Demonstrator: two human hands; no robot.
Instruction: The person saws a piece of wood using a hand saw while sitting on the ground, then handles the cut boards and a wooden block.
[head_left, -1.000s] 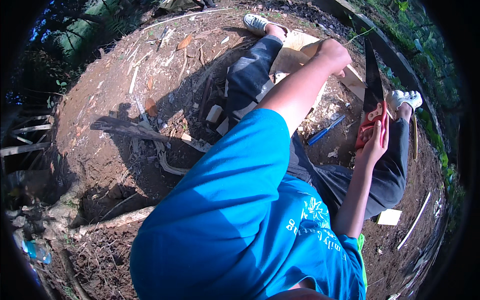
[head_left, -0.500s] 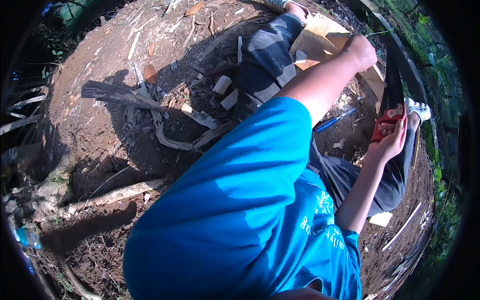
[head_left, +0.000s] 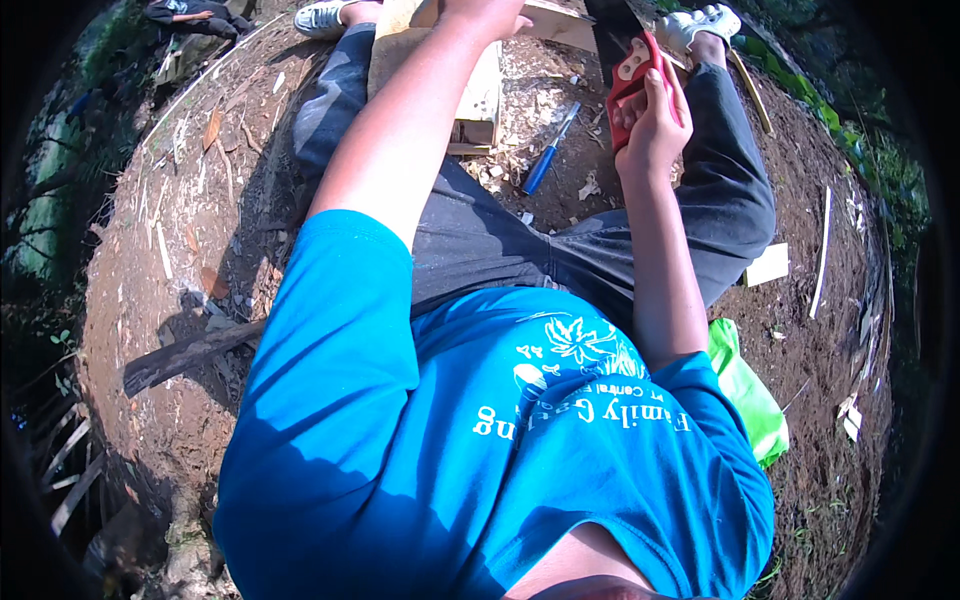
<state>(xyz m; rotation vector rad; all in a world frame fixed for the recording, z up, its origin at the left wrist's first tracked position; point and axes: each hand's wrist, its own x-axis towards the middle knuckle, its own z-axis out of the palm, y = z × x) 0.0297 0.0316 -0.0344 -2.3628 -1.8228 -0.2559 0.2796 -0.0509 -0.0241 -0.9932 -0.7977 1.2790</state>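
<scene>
My right hand (head_left: pixel 655 130) is wrapped round the red handle of a handsaw (head_left: pixel 635 70). The saw's dark blade points away from me and lies against or just beside the end of a thin wooden board (head_left: pixel 560 27). My left hand (head_left: pixel 485 18) is closed on the board's left part at the upper edge of the picture, which cuts off some of the fingers. Beneath my left forearm stands a block-like wooden piece (head_left: pixel 485 95) between my legs. A slim tool with a blue handle (head_left: pixel 540 170) lies on the ground between my legs.
Wood chips lie around the blue-handled tool. To my right are a bright green bag (head_left: pixel 750 400), a pale wood offcut (head_left: pixel 768 265) and a thin strip (head_left: pixel 822 255). A dark charred stick (head_left: pixel 190 357) lies at left. Another person (head_left: pixel 200 15) sits at the far upper left.
The view has swung to the right, so my body, hands and saw appear further left and higher. The green bag has come into sight. Both hands keep their holds.
</scene>
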